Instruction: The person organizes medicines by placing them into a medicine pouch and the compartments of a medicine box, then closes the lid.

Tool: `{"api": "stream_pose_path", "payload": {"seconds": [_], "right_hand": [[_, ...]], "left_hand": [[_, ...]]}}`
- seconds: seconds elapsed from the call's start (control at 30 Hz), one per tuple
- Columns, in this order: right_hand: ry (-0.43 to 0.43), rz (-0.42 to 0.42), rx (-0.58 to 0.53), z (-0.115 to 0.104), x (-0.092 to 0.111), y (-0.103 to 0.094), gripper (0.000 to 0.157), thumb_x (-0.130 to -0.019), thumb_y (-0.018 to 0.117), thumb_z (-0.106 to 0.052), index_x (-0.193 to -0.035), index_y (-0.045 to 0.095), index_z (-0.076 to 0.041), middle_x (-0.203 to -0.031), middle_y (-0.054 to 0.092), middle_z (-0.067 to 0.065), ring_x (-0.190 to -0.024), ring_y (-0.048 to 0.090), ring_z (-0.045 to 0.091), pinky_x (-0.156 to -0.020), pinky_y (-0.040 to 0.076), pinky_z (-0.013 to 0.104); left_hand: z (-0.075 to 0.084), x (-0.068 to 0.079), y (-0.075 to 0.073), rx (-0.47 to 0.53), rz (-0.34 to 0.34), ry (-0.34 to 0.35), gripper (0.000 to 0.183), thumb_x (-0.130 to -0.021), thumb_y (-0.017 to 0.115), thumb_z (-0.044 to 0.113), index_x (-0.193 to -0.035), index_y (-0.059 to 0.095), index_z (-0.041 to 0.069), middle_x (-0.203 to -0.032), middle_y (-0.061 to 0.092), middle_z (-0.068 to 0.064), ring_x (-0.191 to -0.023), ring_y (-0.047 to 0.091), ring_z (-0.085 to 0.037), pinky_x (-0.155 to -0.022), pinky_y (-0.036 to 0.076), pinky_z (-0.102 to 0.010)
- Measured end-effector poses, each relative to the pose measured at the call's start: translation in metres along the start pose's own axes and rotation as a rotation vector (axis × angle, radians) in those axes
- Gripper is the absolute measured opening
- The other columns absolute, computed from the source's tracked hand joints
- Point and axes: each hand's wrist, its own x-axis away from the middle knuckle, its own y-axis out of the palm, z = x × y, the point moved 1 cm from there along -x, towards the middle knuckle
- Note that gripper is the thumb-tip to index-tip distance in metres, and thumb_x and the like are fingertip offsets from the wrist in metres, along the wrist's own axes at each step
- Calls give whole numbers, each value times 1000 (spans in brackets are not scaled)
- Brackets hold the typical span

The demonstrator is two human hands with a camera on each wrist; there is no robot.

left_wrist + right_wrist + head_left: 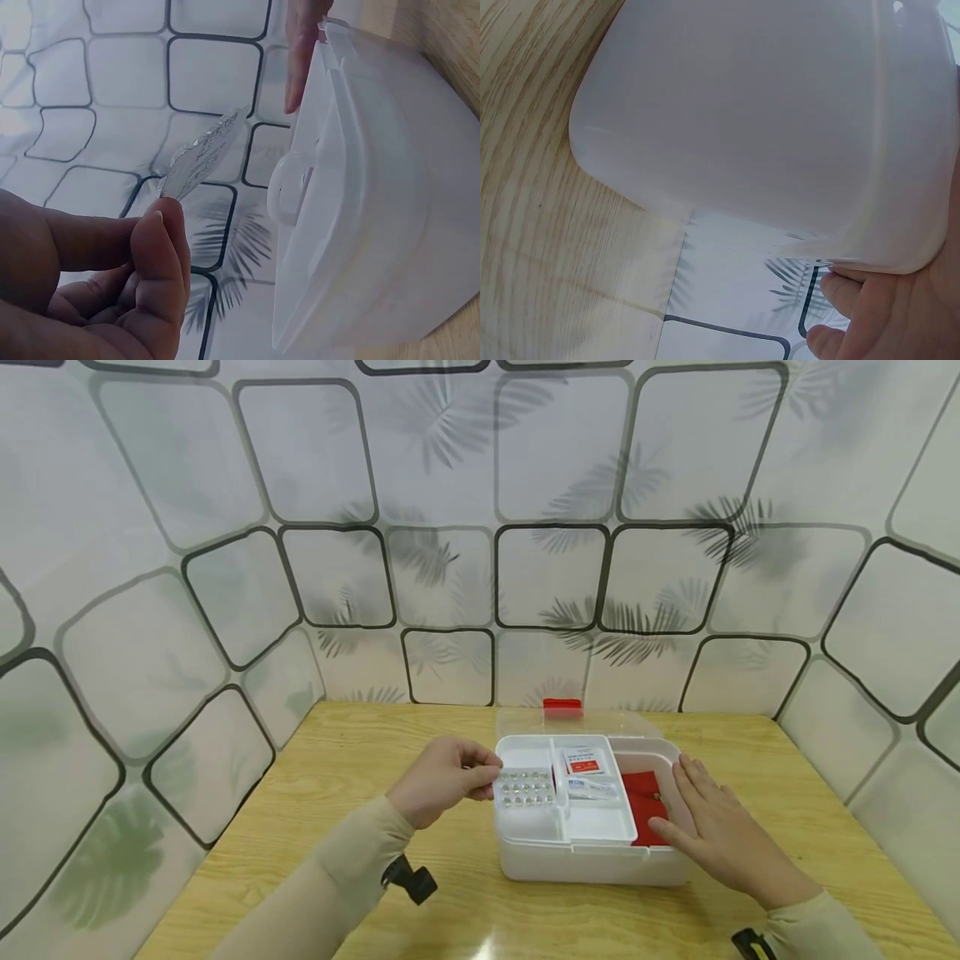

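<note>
My left hand (442, 777) pinches a blister pack of pills (527, 788) by one edge, between thumb and fingers. In the left wrist view the pack (202, 156) shows its silvery foil, held up beside the box. From the head view it overlaps the left part of a white divided tray (525, 830) in a white plastic box (592, 865). Flat along the box's right rim rests my right hand (723, 831), its fingers straight. A white packet with a red label (582, 762) and a white-and-blue packet (592, 788) lie in the tray's right compartments.
Beside the tray, a red pouch (642, 806) lies inside the box. The clear lid (517, 722), with a red latch (562, 707), is folded back behind it. A wooden table (390, 735) carries the box, with patterned curtains (442, 577) around it.
</note>
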Motion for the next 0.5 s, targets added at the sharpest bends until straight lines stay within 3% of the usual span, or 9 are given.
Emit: {"api": "stream_pose_path", "payload": {"seconds": [0.5], "right_hand": [[-13, 16, 6, 2, 0, 1, 91, -93, 50, -58, -147, 22, 9, -156, 14, 24, -142, 13, 43, -102, 22, 69]], "left_hand": [[21, -29, 47, -158, -86, -63, 5, -88, 62, -7, -90, 67, -7, -78, 62, -11, -59, 61, -12, -60, 55, -25]]}}
